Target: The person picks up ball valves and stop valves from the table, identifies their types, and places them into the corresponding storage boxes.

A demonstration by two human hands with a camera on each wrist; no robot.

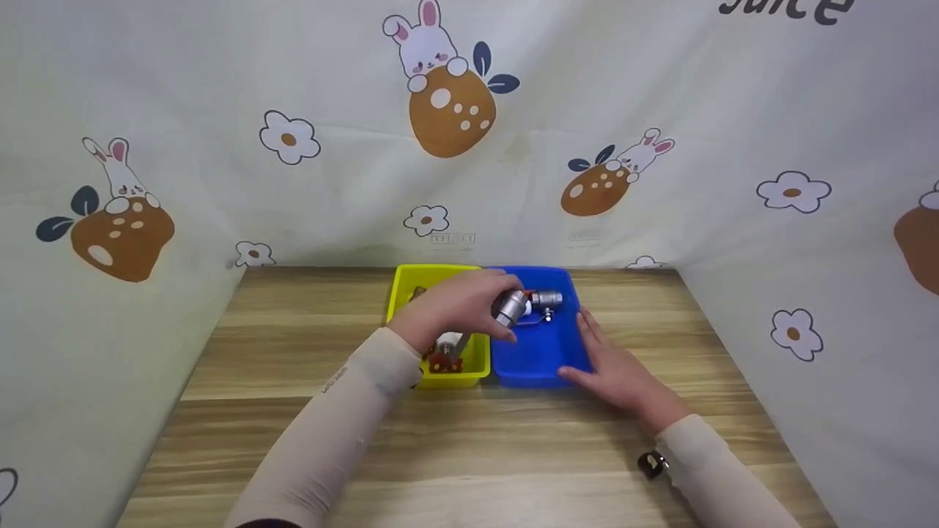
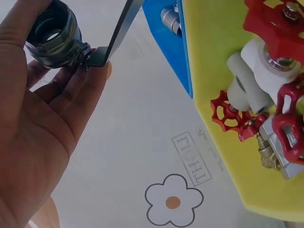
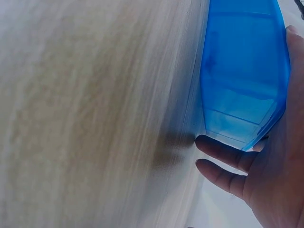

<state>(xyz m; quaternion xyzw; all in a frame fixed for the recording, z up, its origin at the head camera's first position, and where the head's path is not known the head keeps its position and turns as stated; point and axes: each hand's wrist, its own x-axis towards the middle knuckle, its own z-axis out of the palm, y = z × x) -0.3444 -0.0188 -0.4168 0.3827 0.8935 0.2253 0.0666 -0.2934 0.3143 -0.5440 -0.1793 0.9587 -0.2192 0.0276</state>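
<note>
My left hand [image 1: 466, 302] grips a silver metal ball valve [image 1: 512, 306] between thumb and fingers, above where the yellow and blue bins meet. In the left wrist view, the valve's round opening [image 2: 51, 34] and flat lever [image 2: 122, 31] show. Another metal ball valve [image 1: 547, 299] lies at the back of the blue bin [image 1: 535, 359]. Against that bin's right side rests my right hand [image 1: 616, 374], fingers extended and thumb at the front corner. In the right wrist view, spread fingers [image 3: 222, 153] show beside the bin's translucent wall [image 3: 242, 80].
The yellow bin [image 1: 473, 378] stands left of the blue one. It holds several valves, with a red handwheel [image 2: 280, 33], a white valve body [image 2: 268, 61] and a brass fitting [image 2: 267, 154] visible. Wood-grain table [image 1: 484, 455] lies under both bins; a printed curtain [image 1: 345, 198] hangs behind.
</note>
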